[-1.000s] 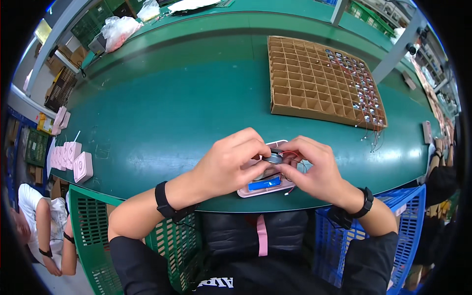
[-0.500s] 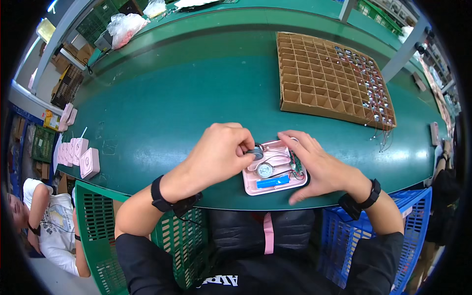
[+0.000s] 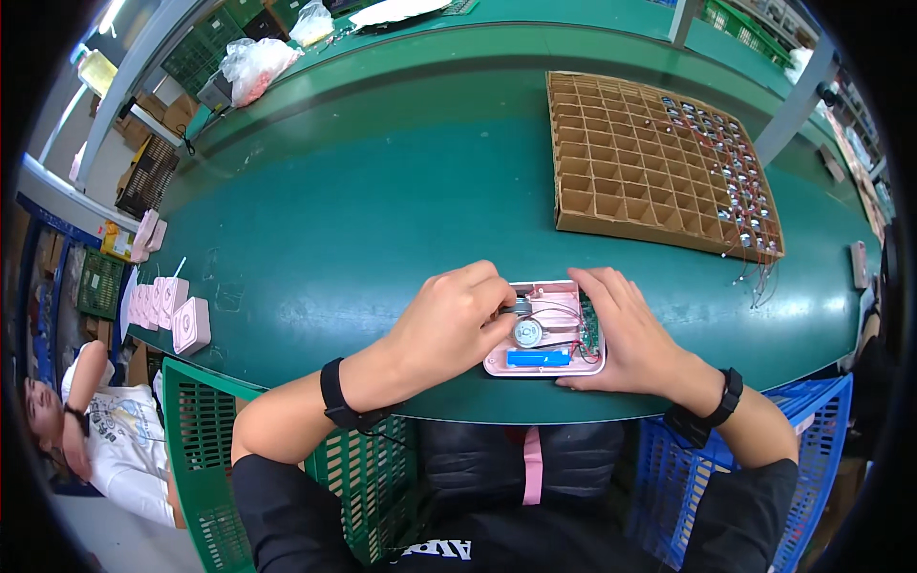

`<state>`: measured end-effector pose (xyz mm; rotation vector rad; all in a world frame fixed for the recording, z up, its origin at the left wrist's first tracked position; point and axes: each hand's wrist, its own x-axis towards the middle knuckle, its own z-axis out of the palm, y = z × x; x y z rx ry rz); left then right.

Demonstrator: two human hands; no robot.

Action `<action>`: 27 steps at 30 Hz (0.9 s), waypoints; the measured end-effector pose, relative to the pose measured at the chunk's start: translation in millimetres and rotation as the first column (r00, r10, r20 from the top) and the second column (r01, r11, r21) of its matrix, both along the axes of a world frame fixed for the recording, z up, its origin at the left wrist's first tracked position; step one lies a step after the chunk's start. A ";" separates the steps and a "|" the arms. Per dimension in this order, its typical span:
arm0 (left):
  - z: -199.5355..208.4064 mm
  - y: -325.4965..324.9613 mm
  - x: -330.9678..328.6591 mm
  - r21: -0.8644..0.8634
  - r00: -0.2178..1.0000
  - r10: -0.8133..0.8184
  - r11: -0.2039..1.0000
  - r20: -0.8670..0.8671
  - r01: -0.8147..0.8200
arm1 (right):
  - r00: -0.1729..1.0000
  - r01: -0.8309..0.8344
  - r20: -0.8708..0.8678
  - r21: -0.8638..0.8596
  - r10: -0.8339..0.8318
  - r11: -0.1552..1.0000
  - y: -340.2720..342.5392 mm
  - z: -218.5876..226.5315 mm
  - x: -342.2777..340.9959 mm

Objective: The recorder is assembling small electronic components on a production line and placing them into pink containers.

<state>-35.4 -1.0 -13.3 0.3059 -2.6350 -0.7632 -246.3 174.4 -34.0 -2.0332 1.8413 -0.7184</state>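
A pink plastic housing (image 3: 562, 299) lies open side up on the bench in front of me. Inside it sit a blue battery cell (image 3: 538, 358), a round silver speaker (image 3: 527, 332), thin wires and a green circuit board (image 3: 589, 334). My left hand (image 3: 458, 315) is at the housing's upper left, pinching a dark grey round part (image 3: 521, 306), mostly hidden by the fingers. Along the right side, my right hand (image 3: 630, 334) grips the housing, fingers at the far edge and thumb at the near edge.
A cardboard divider box (image 3: 630, 172) stands at the back right, wired round parts in its right cells. Pink housings (image 3: 191, 327) line the left edge. A green crate (image 3: 205, 420) and a blue crate (image 3: 812, 430) flank me. Another person (image 3: 115, 430) sits at left.
My right hand has closed in on the housing's right side. My left hand has lowered the grey round part into the housing's upper left. The whole view has shifted slightly.
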 end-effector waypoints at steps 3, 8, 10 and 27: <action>-7.5 -0.5 -0.9 -0.010 1.000 -0.006 1.000 -0.004 0.006 | 1.000 0.004 0.004 0.003 -0.004 1.000 0.6 -0.7 0.3; -13.0 -2.5 -3.3 -0.004 1.000 -0.013 1.000 -0.029 0.013 | 1.000 0.006 0.024 -0.008 -0.005 1.000 0.4 -1.1 2.4; -13.5 -1.8 -3.1 -0.003 0.999 -0.014 1.000 -0.030 0.014 | 1.000 0.010 0.018 0.000 -0.010 1.000 0.6 -0.7 2.9; -1.8 -7.0 -3.1 0.070 1.000 -0.029 0.997 0.008 0.028 | 0.999 0.010 0.037 -0.013 -0.010 1.000 -1.2 1.1 6.5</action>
